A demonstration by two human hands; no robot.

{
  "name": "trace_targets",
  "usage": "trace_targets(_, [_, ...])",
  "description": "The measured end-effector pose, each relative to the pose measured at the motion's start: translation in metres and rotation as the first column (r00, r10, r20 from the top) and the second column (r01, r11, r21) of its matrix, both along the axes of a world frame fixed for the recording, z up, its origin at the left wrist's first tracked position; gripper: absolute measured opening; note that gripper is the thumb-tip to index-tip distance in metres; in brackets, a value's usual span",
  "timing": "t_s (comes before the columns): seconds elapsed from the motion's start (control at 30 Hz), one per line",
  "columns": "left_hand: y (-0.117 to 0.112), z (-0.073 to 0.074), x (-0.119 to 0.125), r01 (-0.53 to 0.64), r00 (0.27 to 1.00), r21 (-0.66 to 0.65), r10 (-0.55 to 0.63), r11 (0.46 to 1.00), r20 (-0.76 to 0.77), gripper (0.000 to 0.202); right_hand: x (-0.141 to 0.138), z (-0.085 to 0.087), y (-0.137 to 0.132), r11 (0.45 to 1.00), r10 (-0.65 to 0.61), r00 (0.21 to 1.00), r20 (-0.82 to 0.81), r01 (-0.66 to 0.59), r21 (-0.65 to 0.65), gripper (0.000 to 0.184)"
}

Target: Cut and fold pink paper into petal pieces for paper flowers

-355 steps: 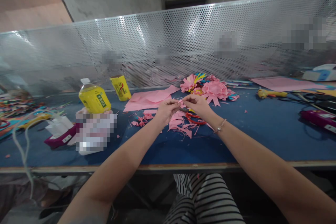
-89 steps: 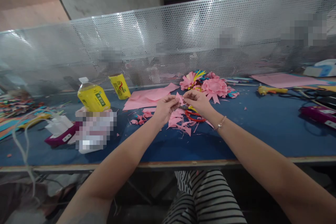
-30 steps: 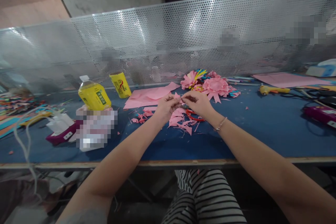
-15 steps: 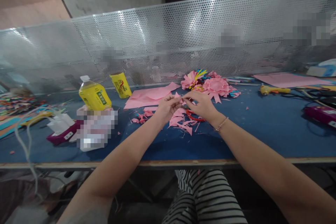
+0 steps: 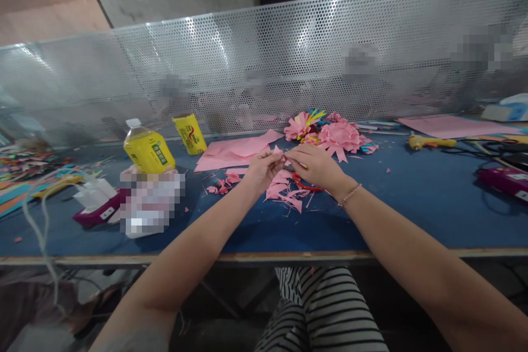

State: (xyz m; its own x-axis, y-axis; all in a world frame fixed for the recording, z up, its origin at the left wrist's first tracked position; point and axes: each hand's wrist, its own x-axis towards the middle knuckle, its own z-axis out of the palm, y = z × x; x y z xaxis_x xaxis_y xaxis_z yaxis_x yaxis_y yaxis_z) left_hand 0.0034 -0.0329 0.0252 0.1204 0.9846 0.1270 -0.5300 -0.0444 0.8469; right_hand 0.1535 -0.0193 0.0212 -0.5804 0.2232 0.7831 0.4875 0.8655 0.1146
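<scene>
Between the fingertips of my left hand (image 5: 266,168) is a small pink piece of paper (image 5: 278,150), its pointed tip showing above them. The fingers of my right hand (image 5: 312,164) are bent and pinch at the right side of the same piece. Below both hands lie pink paper scraps (image 5: 284,191) and red-handled scissors (image 5: 304,181), partly hidden by my right hand. Just behind my left hand are pink paper sheets (image 5: 231,149). Pink paper flowers (image 5: 340,135) with yellow and blue strips lie behind my right hand.
To the left stand a yellow-labelled bottle (image 5: 149,148), a yellow canister (image 5: 190,133) and a purple tissue box (image 5: 97,212). A yellow glue gun (image 5: 431,142), cables and another purple box (image 5: 503,181) lie at the right. A perforated metal screen (image 5: 280,60) closes the table's back.
My right hand has turned slightly, and its fingers have curled lower over the pink paper. My left hand has hardly moved.
</scene>
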Motion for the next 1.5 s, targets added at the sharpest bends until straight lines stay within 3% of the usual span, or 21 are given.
trace_targets(0.4, [0.003,-0.002,-0.001,0.002,1.0,0.026,-0.001,1.0,-0.029,0.012,0.006,0.006,-0.003,1.0,0.011,0.991,0.132,-0.012,0.008,0.022])
trace_targets(0.53, [0.003,-0.002,-0.001,-0.004,0.998,0.048,0.007,0.999,-0.066,0.01,0.002,0.005,-0.004,0.99,0.081,0.997,-0.01,-0.081,-0.111,0.016])
trace_targets(0.63, [0.001,-0.001,0.001,-0.031,0.994,0.084,0.04,0.996,-0.104,0.012,-0.005,0.003,-0.006,0.97,0.018,0.977,-0.211,-0.067,-0.232,0.014])
trace_targets(0.83, [0.0,-0.004,0.004,0.016,0.992,0.195,0.01,0.981,-0.129,0.016,-0.013,0.0,-0.006,0.852,-0.061,0.964,-0.259,-0.085,-0.516,0.023])
trace_targets(1.07, [0.0,-0.006,0.003,0.051,0.994,0.176,-0.034,0.983,-0.1,0.015,-0.012,-0.005,0.0,0.79,-0.005,0.952,-0.305,-0.183,-0.585,0.026])
trace_targets(1.3, [-0.001,-0.003,0.001,0.08,0.995,0.022,-0.078,0.997,-0.061,0.011,-0.011,-0.007,0.005,0.636,0.072,0.883,-0.464,-0.399,-0.661,0.023])
trace_targets(1.4, [-0.001,-0.003,0.001,0.072,0.995,0.032,-0.069,0.997,-0.074,0.011,-0.011,-0.006,0.005,0.587,0.066,0.852,-0.52,-0.455,-0.67,0.023])
trace_targets(1.5, [0.0,-0.005,0.002,0.051,0.993,0.088,-0.041,0.995,-0.111,0.013,-0.011,-0.004,0.003,0.573,0.052,0.851,-0.523,-0.455,-0.682,0.022])
